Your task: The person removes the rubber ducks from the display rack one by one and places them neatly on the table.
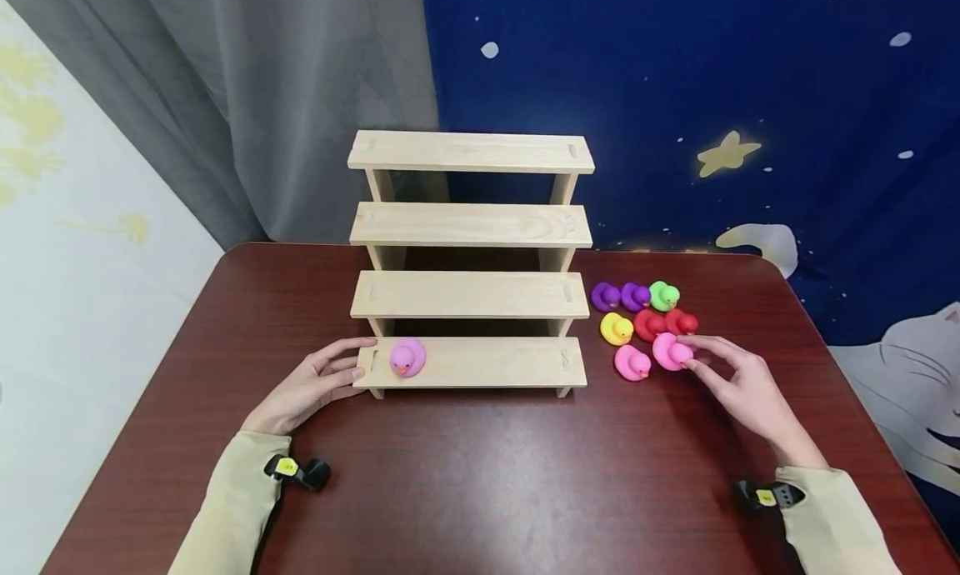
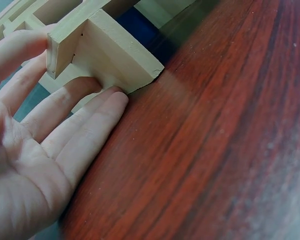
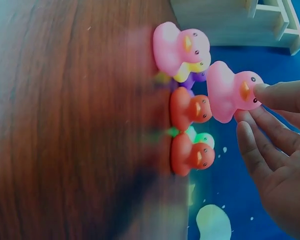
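My right hand (image 1: 738,383) pinches a pink rubber duck (image 3: 232,92) between thumb and fingers, the thumb against its head. In the right wrist view this duck is raised off the table beside the other ducks. My left hand (image 1: 311,385) rests at the left end of the stepped wooden shelf (image 1: 480,362). Some of its extended fingers (image 2: 92,132) reach beneath the lowest board, against the leg, while others touch the board's edge. A lilac-pink duck (image 1: 407,357) sits on that lowest board near the left hand.
Right of the shelf stand another pink duck (image 1: 632,363), a yellow duck (image 1: 616,329), two red ducks (image 1: 649,325), two purple ducks (image 1: 605,297) and a green duck (image 1: 663,296). All are on the dark wooden table (image 1: 480,475). A blue curtain (image 1: 637,100) hangs behind.
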The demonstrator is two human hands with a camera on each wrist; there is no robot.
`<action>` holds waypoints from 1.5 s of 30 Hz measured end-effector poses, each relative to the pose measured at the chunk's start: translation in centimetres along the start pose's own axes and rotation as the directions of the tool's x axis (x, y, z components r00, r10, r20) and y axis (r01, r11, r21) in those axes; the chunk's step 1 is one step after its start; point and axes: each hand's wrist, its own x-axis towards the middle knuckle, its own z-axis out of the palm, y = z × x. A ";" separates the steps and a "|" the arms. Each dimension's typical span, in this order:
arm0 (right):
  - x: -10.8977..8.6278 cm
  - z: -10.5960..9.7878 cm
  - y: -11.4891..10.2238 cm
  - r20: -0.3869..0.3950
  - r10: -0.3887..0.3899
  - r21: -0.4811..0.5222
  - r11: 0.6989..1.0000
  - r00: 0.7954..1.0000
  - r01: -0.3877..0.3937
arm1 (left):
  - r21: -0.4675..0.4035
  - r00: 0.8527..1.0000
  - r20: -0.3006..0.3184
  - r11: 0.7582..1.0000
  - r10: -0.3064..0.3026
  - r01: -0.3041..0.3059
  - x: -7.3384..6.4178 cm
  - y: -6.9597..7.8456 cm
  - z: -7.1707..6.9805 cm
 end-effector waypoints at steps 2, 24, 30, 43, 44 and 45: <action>-0.1 0.0 0.3 0.007 0.002 -0.011 1.000 1.000 -0.002 | 0.003 1.000 -0.003 1.000 0.005 -0.005 0.0 0.0 0.0; -0.6 1.8 2.4 0.074 0.062 0.060 0.996 0.995 -0.067 | -0.007 1.000 -0.016 1.000 0.000 0.000 -0.4 -0.4 0.5; -0.4 1.9 2.3 0.080 0.054 0.075 0.995 0.995 -0.060 | -0.004 1.000 -0.012 1.000 0.009 -0.009 -0.4 -0.4 0.4; 0.8 0.9 1.0 0.026 0.003 0.108 0.994 1.000 -0.005 | 0.008 1.000 -0.024 1.000 -0.003 0.004 0.0 -0.1 0.1; 1.0 0.9 0.8 0.025 -0.016 0.102 0.995 1.000 0.014 | 0.009 1.000 -0.021 1.000 -0.002 0.002 0.0 -0.1 0.1; 1.1 0.9 0.6 0.024 -0.031 0.106 0.994 0.999 0.028 | 0.007 1.000 -0.017 1.000 -0.001 0.001 0.0 -0.1 0.0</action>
